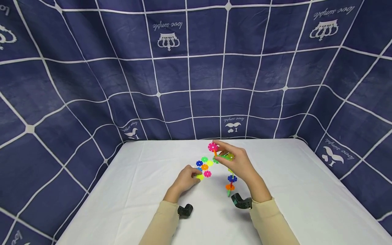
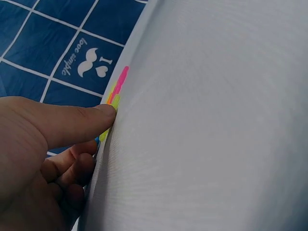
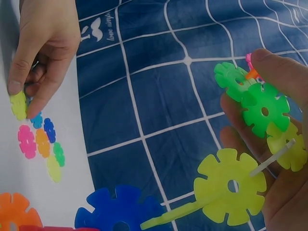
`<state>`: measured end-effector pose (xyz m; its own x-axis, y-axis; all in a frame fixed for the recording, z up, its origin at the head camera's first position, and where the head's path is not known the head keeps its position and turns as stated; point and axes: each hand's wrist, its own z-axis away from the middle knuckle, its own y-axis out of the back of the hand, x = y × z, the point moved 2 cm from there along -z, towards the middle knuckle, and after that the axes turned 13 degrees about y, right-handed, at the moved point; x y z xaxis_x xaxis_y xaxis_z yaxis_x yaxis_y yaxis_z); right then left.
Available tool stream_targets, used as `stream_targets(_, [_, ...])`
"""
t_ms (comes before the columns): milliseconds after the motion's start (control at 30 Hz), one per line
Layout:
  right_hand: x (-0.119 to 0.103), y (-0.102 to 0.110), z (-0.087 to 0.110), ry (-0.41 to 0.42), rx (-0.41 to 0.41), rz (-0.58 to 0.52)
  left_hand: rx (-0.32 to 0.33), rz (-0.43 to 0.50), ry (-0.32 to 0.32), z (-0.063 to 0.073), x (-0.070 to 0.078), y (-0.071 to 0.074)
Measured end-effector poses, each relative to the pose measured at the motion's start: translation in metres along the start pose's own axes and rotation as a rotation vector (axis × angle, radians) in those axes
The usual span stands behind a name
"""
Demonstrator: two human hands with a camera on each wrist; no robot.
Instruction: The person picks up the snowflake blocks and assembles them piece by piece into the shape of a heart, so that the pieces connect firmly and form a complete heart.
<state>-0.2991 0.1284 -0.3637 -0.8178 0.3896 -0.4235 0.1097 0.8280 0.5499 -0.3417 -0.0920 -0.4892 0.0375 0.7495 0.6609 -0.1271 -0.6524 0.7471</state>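
Note:
My right hand (image 1: pixel 240 162) is raised over the table and grips a chain of interlocking plastic snowflake discs near its pink end disc (image 1: pixel 212 147). Green discs (image 3: pixel 265 110) sit between its thumb and fingers. From there the chain hangs down through yellow discs (image 3: pixel 231 185), a dark blue disc (image 1: pixel 232 178) and an orange disc (image 1: pixel 230 187). Low at the table, my left hand (image 1: pixel 185 178) pinches a loose yellow disc (image 3: pixel 19 106) by its edge. Just beyond its fingers lie several flat discs, among them a pink one (image 1: pixel 207 174) and an orange one (image 1: pixel 205 167).
A white cloth covers the table (image 1: pixel 122 204). Dark blue checked curtains (image 1: pixel 205 71) stand behind it and along both sides. A black wrist camera (image 1: pixel 185 210) is strapped at the left sleeve, another wrist camera (image 1: pixel 241 201) at the right.

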Motion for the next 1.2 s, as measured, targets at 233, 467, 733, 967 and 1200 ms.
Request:
stream_targets(233, [0.002,-0.001,0.001,-0.003,-0.008,0.001,-0.022,-0.004,0.035,0.003,0.003,0.001])
stream_targets(467, [0.002,-0.002,0.0,-0.011,-0.015,-0.005,-0.014,-0.023,0.04,0.003,0.005,0.002])
stream_targets(733, [0.003,-0.002,0.001,-0.017,-0.011,-0.011,-0.03,0.068,0.028,0.003,0.003,0.006])
stream_targets(967, [0.002,-0.003,0.001,-0.023,-0.016,-0.02,-0.061,0.416,0.052,0.003,0.012,0.019])
stream_targets(1200, [0.001,-0.002,0.001,-0.024,-0.021,-0.026,-0.063,0.69,-0.008,0.016,0.044,0.041])
